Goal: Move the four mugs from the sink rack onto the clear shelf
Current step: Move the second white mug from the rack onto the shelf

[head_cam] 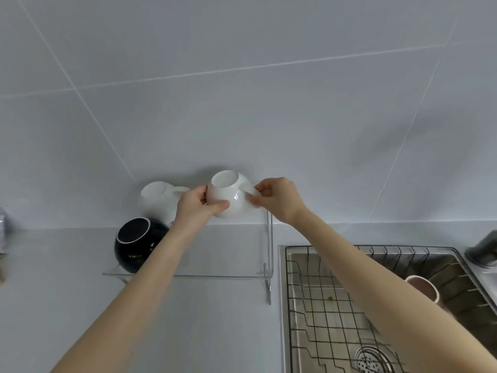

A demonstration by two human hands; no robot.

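Observation:
A round white mug (228, 195) is upside down over the back right of the clear shelf (228, 277), held in both hands. My left hand (196, 205) grips its body from the left. My right hand (277, 196) pinches its handle on the right. Whether it touches the shelf I cannot tell. A second white mug (157, 197) stands upside down at the shelf's back left. A black mug (135, 244) rests upside down at the front left. A pink mug (422, 288) remains in the wire sink rack (322, 305) to the right, partly behind my right forearm.
The shelf stands on a grey counter (67, 305) against a tiled wall (242, 90). The steel sink with a drain (371, 359) lies right of the shelf. A dark object (484, 251) sits at the far right edge, and a blurred shiny item (4, 224) at the far left.

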